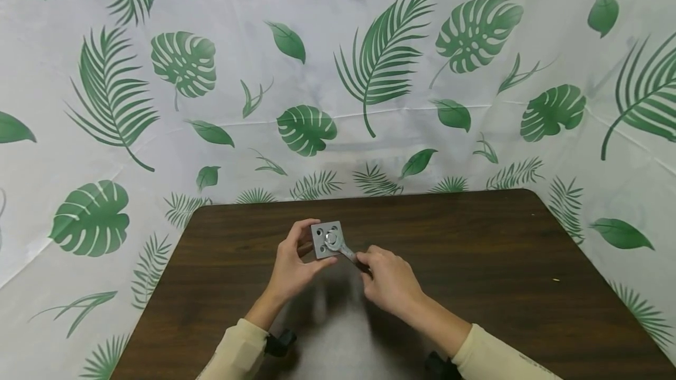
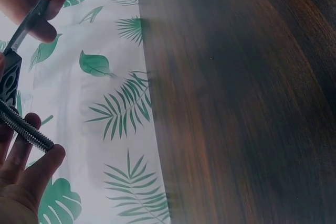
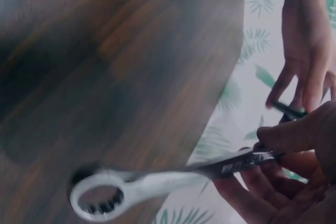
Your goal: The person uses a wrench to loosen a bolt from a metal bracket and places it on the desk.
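Observation:
My left hand holds a square grey metal block by its edges, fingers at the far side and thumb along the near one. Several holes show in the block's face, with a bolt head in the middle. Behind it the bolt's threaded shank sticks out, one left fingertip right at its end. My right hand grips the handle of a metal wrench, thumb on top. One wrench end sits at the bolt head; the other, a toothed ring end, points away free beyond the right hand.
Both hands are above a dark wood-grain table. A small yellowish scrap lies on its right part. White cloth with green leaf prints hangs behind and around the table edges.

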Available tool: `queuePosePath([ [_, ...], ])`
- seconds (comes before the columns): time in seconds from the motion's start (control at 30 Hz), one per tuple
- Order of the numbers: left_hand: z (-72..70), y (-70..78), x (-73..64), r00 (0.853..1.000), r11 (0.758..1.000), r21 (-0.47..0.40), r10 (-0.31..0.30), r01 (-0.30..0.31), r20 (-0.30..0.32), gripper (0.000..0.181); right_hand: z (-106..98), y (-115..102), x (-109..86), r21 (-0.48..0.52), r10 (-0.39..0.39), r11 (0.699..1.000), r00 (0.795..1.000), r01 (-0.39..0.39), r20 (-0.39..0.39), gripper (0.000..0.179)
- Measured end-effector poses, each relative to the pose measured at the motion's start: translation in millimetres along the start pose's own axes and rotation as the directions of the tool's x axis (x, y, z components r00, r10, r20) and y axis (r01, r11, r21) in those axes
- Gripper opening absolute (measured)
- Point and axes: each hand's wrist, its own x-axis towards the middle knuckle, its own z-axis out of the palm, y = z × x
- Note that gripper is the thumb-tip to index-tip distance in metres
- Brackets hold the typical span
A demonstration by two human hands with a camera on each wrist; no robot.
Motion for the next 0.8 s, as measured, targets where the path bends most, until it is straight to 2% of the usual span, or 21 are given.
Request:
queuePosePath([
  [0.17,-2.2,0.4,-1.2,1.0,1.0,-0.001,-0.005,0.005,-0.002,0.076,-2,9,7.9,-0.073,-0.062,0.996,0.997,0.059,-0.047,0.032],
  [0.27,-3.0,0.5,-1.0,1.0,1.0,-0.002,-0.009,0.009,0.003,0.077,-6,16,16.1,-0.132,-0.125,0.985,0.99,0.115,-0.07,0.033],
  [0.43,-4.3,0.9,-2.0,1.0,1.0,0.001,-0.026,0.026,-0.004,0.078,-14,26,30.6,-0.232,-0.262,0.942,0.963,0.241,-0.063,0.036],
  [0.57,-5.2,2.9,-1.8,0.999,0.999,-0.003,-0.034,0.034,-0.004,0.078,-22,31,40.9,-0.279,-0.336,0.91,0.94,0.307,-0.06,0.037],
  [0.67,-5.2,3.7,-1.3,1.0,1.0,-0.012,-0.027,0.027,0.008,0.077,-27,35,48.3,-0.341,-0.404,0.865,0.914,0.367,-0.042,0.039],
  [0.8,-4.8,2.2,-1.2,1.0,1.0,-0.024,-0.016,0.017,0.027,0.076,-34,37,57.2,-0.437,-0.513,0.775,0.858,0.457,-0.012,0.037],
])
